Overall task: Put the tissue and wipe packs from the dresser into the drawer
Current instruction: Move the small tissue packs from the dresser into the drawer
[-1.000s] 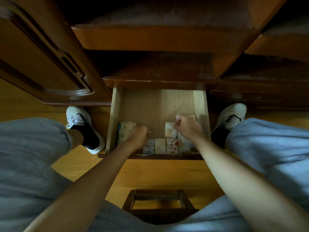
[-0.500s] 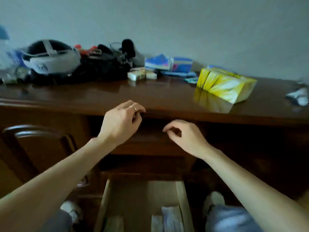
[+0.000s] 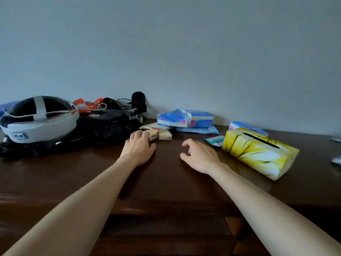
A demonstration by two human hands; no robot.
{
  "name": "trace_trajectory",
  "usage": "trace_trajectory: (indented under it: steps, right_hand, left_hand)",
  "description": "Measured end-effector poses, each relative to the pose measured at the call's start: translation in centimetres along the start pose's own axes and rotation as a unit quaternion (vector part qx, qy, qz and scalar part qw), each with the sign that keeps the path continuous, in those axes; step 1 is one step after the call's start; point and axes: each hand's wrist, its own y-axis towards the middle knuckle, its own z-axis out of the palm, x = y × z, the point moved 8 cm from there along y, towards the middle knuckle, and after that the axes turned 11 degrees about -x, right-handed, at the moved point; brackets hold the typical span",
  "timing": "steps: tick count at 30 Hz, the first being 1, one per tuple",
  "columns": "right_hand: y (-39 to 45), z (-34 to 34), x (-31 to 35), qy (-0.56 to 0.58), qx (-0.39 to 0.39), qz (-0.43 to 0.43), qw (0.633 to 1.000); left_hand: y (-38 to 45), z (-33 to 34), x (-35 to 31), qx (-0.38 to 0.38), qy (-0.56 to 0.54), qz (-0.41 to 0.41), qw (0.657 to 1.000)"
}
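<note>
On the dresser (image 3: 166, 182), the left hand (image 3: 138, 148) is curled onto a small pack (image 3: 152, 135) for lifting, while the right hand (image 3: 200, 156) is held half open and empty.

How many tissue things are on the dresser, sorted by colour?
Blue packs: 3, namely a crumpled one, a boxy one and one behind the yellow box
Beige small packs: 2, one under the left hand and one beside it
Teal packs: 1
Yellow boxes: 1
Total: 7, as far as can be told
</note>
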Motion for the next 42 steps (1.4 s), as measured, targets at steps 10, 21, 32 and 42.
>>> trace_trajectory:
  steps: [10,21,32,42]
  right_hand:
    - [8.0,6.6,5.8,-0.058,0.063,-0.072,0.994]
    - [-0.4,-0.1,6.8,0.016,-0.026,-0.087,0.996]
    - [-22.8,-5.6,4.5,0.244,-0.32,-0.032,0.915]
    - [-42.9,19.3,-1.6,0.234,0.081,0.265,0.932]
  left_hand:
    - [3.3,1.5,1.1,-0.055,0.021,0.023,0.998]
    - [-2.8,-2.0,-0.2,-0.043,0.024,0.04,0.998]
    - [-24.4,-9.1,-3.9,-0.188,-0.172,0.107,0.961]
    - [-48.8,11.0,10.0,0.103,-0.322,-0.395,0.854]
